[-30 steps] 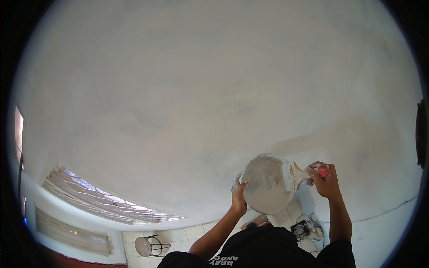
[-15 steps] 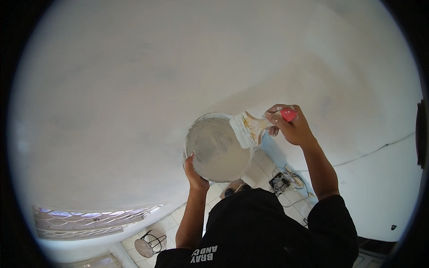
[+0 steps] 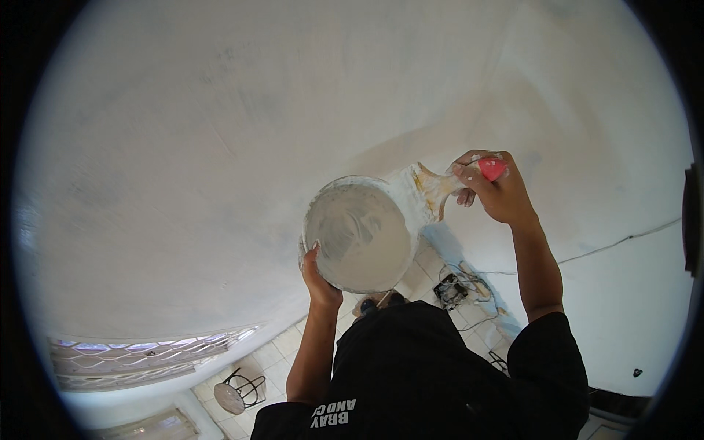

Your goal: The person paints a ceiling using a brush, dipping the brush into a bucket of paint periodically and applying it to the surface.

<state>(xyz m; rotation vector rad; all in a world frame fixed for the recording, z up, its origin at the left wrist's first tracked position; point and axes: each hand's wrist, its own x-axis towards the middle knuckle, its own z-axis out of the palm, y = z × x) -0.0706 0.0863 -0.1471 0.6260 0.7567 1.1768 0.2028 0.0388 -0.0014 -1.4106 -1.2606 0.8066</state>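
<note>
My left hand (image 3: 321, 280) grips the lower left side of a round bucket (image 3: 328, 188), thumb over its rim. Pale grey-white, paint-like liquid (image 3: 375, 260) with swirl marks lies inside. In my right hand (image 3: 500, 192) is a wide paintbrush (image 3: 435, 192), fingers closed round its red-ended handle. White coating covers the brush's bristles, which are at the bucket's right rim; whether they touch it I cannot tell. White smears mark my right fingers.
A large pale wall (image 3: 220, 161) with grey patches spreads ahead. A grilled window (image 3: 139, 359) and a round stool (image 3: 230, 396) are at lower left. On the tiled floor (image 3: 277, 350) lies a black object (image 3: 450, 292) with wires. A cable (image 3: 601, 248) runs along the right wall.
My right hand has moved up and to the right with the paintbrush, its bristles shifting from over the bucket's edge outward. The bucket has hardly moved in my left hand.
</note>
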